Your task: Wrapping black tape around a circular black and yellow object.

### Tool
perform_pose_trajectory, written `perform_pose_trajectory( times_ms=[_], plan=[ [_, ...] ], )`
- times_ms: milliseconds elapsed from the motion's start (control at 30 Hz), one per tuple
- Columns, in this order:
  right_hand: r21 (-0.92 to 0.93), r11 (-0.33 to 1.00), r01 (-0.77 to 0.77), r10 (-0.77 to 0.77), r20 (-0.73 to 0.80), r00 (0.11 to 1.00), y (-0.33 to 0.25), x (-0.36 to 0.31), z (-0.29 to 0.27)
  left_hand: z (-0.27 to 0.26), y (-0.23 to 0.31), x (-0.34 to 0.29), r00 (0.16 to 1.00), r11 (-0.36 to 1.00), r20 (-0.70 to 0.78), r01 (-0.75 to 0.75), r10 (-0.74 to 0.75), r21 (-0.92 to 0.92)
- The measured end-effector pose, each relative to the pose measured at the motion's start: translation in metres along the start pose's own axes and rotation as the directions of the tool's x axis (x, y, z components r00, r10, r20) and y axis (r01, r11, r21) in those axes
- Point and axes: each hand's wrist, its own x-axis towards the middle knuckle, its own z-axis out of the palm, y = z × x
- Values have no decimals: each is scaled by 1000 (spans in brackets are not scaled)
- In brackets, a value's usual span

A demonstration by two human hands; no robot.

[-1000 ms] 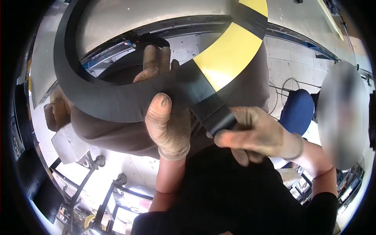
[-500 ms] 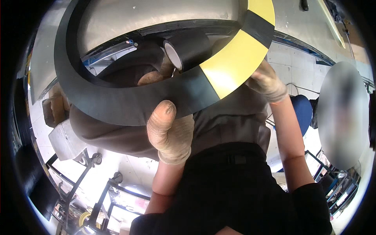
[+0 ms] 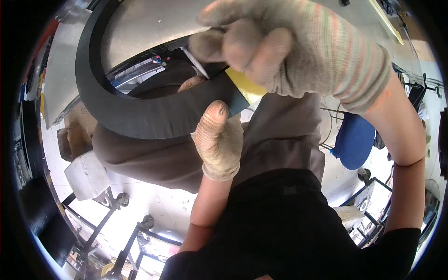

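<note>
Broad ring (image 3: pixel 149 115), matte black with a yellow section (image 3: pixel 243 86) partly hidden at right, held over the lap (image 3: pixel 284 126) by the left hand (image 3: pixel 218 142); beyond its inner edge, a pale-rimmed black roll (image 3: pixel 198 64), mostly hidden.

The camera sits on the person's head, on the left side of a pair. It looks down over the black shirt (image 3: pixel 280 228) at the lap, with a metal table (image 3: pixel 144 35) at the top. The right hand (image 3: pixel 303 51) is so near that it looks huge. The left hand (image 3: pixel 218 144) is farther off, and the floor (image 3: pixel 170 203) is lower down. The view is very wide, so edges bend near its round, dark rim.
</note>
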Motion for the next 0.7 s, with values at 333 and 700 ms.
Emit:
perform_pose_trajectory(
  times_ms=[333,700],
  plan=[
    [-2,927,-376,362,-270,892,105,-23,42,-18,6,17,981,967,56,-194,187,164],
    [-359,713,603,-678,-133,723,149,72,-22,-29,43,-6,989,993,-98,113,-110,30]
  ],
)
